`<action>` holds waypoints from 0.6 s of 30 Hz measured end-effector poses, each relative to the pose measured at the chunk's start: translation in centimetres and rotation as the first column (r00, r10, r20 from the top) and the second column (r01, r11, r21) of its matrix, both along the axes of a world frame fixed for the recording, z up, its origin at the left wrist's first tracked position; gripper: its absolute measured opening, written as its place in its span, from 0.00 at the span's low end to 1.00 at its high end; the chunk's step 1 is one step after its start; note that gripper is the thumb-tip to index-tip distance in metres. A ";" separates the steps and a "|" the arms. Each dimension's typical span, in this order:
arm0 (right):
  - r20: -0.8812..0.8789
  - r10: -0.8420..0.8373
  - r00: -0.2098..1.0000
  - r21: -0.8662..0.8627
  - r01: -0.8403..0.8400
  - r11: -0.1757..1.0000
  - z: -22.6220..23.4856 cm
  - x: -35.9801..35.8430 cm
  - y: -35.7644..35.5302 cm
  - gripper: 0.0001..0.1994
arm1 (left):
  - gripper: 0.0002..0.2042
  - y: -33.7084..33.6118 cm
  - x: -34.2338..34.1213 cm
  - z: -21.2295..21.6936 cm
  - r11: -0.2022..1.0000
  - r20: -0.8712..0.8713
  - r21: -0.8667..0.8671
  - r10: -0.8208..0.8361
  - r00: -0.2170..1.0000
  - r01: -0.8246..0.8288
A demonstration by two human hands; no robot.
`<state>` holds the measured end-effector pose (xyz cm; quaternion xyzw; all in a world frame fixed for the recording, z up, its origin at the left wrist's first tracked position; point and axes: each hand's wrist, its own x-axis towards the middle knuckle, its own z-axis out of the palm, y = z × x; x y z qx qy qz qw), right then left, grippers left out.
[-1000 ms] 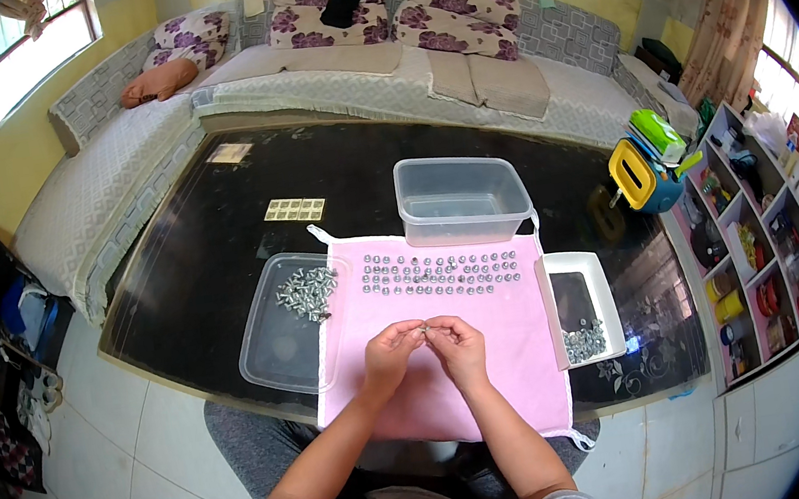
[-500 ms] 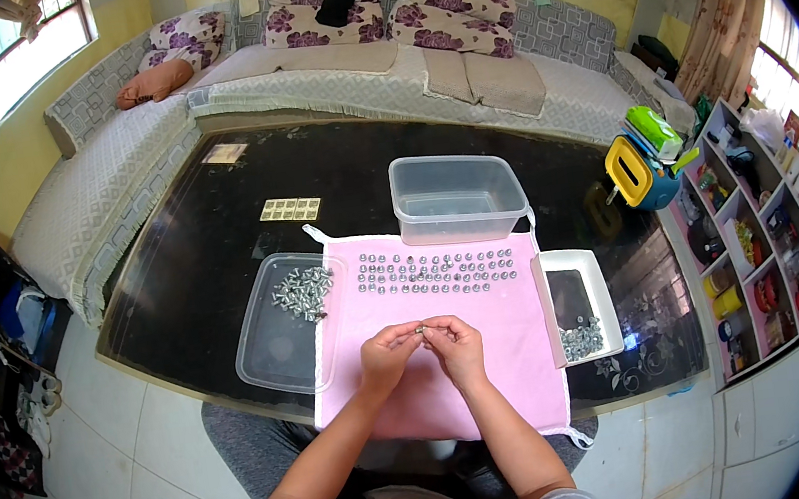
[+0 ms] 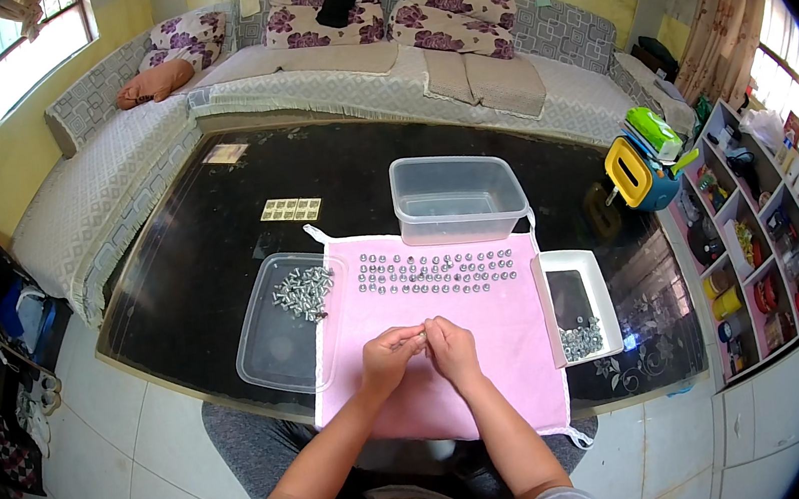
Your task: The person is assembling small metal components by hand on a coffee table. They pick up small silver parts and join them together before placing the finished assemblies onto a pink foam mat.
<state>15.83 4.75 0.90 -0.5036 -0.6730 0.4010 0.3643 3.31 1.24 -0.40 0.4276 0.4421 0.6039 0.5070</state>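
My left hand (image 3: 387, 354) and my right hand (image 3: 452, 346) meet over the pink cloth (image 3: 492, 338), fingertips pinched together on a small metal screw (image 3: 419, 329). Two rows of small metal pieces (image 3: 435, 272) lie across the far part of the cloth. A clear shallow tray (image 3: 275, 342) left of the cloth holds a heap of screws (image 3: 302, 293). A white tray (image 3: 607, 295) on the right holds a heap of small metal nuts (image 3: 578, 339). What exactly sits between my fingers is too small to tell apart.
An empty clear plastic tub (image 3: 456, 197) stands behind the cloth on the black glass table (image 3: 190, 267). A strip of cards (image 3: 290, 208) lies further back. A sofa (image 3: 315, 69) runs behind and left; shelves (image 3: 752, 243) stand on the right.
Both hands stay together over the cloth, with only slight finger movement on the small piece.
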 end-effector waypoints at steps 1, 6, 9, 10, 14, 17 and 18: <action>0.015 0.014 1.000 -0.043 -0.013 0.999 0.1 0.1 0.1 0.18 | 0.09 -0.1 -0.1 0.1 1.000 0.002 -0.011 -0.016 1.000 0.016; -0.254 -0.016 0.967 -0.247 -0.048 0.968 0.0 1.0 0.2 0.19 | 0.09 0.0 -0.1 0.6 1.000 0.000 -0.003 -0.031 1.000 0.031; -0.367 0.016 0.930 -0.117 -0.064 0.991 -0.6 0.8 -0.2 0.21 | 0.09 -0.1 0.0 0.6 0.999 0.027 -0.010 -0.037 0.999 0.037; -0.323 0.035 0.946 -0.092 -0.068 0.993 -0.7 0.8 -0.2 0.20 | 0.09 0.1 0.1 0.5 0.999 0.037 -0.009 -0.041 0.998 0.042; -0.080 0.089 0.993 -0.112 -0.097 0.989 -0.1 1.1 0.0 0.14 | 0.09 -0.2 -0.1 0.5 0.998 -0.052 -0.039 -0.059 0.997 0.057; -0.183 0.058 0.981 -0.171 -0.090 0.981 0.4 1.0 -0.2 0.12 | 0.09 -0.2 -0.1 0.6 0.998 -0.040 -0.041 -0.042 0.998 0.040; -0.270 0.035 0.962 -0.184 -0.087 0.979 0.4 1.0 -0.3 0.12 | 0.09 -0.1 -0.1 0.6 0.999 -0.042 -0.030 -0.032 0.999 0.030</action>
